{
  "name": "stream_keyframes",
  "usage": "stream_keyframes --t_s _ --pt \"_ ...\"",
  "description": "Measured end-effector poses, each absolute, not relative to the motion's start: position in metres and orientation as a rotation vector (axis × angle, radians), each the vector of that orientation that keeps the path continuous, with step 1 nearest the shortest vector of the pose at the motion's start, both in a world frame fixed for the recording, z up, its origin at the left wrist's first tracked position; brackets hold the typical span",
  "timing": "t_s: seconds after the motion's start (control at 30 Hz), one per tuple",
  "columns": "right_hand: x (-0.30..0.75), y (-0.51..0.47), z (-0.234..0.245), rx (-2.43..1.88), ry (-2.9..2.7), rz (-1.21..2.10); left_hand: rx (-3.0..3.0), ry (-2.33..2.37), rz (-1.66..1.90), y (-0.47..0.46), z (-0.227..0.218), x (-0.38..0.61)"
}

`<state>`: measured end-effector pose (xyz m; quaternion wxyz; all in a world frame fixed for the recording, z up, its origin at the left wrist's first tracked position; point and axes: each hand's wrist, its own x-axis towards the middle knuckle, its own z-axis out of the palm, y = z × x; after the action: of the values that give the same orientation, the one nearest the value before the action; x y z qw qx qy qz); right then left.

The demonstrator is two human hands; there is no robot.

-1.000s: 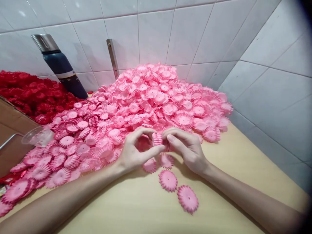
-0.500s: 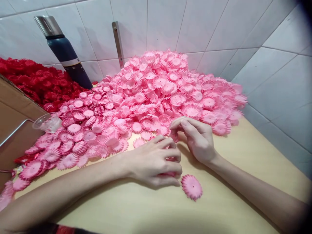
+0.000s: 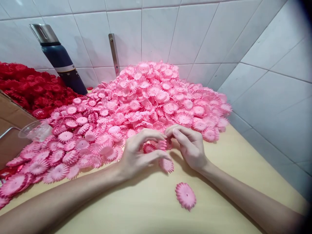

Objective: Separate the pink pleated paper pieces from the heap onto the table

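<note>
A big heap of pink pleated paper flowers (image 3: 151, 97) covers the back of a light wooden table (image 3: 151, 211). My left hand (image 3: 138, 154) and my right hand (image 3: 188, 146) meet at the heap's front edge. Both are curled, fingertips pinched together on a small stack of pink flowers (image 3: 162, 144) held between them. Another pink flower (image 3: 167, 165) lies just under my left thumb. A single pink flower (image 3: 185, 195) lies flat on the bare table, nearer to me.
A heap of red flowers (image 3: 31, 91) lies at the left, beside a dark flask with a steel cap (image 3: 58, 61) leaning on the white tiled wall. A clear plastic cup (image 3: 36, 130) and a cardboard box (image 3: 9, 130) sit at the left edge.
My left hand has come back up from the table near the loose flowers to meet my right hand at the heap. One loose flower that lay near it is gone from the table.
</note>
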<state>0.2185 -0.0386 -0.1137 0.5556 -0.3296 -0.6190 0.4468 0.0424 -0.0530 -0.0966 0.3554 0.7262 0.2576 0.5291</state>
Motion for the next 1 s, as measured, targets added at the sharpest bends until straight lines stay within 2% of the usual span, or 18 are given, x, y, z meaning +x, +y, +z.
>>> stream_keyframes --t_s 0.1,0.43,1.0 --pt "0.218 -0.039 -0.110 -0.753 -1.589 0.983 1.613 0.771 1.332 -0.048 -0.103 0.042" --pt "0.212 -0.042 -0.106 -0.777 -1.706 0.957 1.290 0.900 1.137 -0.042 -0.105 0.039" --pt "0.213 -0.041 -0.108 -0.892 -1.523 1.161 1.185 1.003 1.149 -0.037 -0.098 0.039"
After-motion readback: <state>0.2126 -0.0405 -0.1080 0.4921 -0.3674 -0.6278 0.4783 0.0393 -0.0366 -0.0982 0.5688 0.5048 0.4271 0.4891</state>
